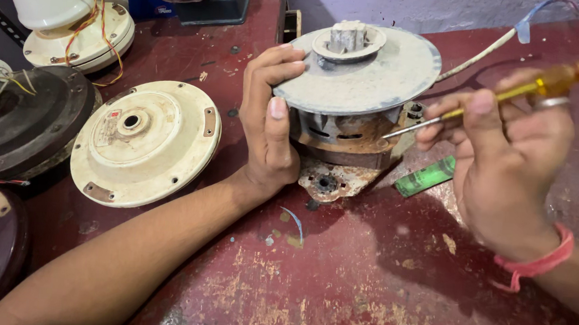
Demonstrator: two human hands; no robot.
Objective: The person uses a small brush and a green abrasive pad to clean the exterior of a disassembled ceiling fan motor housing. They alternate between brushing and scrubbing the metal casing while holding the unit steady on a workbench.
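Worn maroon workbench (334, 301) fills the lower frame; left hand (270, 124) clasps dusty fan motor (355, 96), right hand (507, 157) pinches yellow screwdriver (512, 93), tip hidden behind the motor.

Dusty, rusted metal motor (351, 99); glossy amber plastic screwdriver handle (574, 74); worn, chipped maroon-painted table (335, 288).

My left hand (270, 124) hides the motor's (355, 99) near side; my screwdriver's (512, 93) handle end runs off the right edge.
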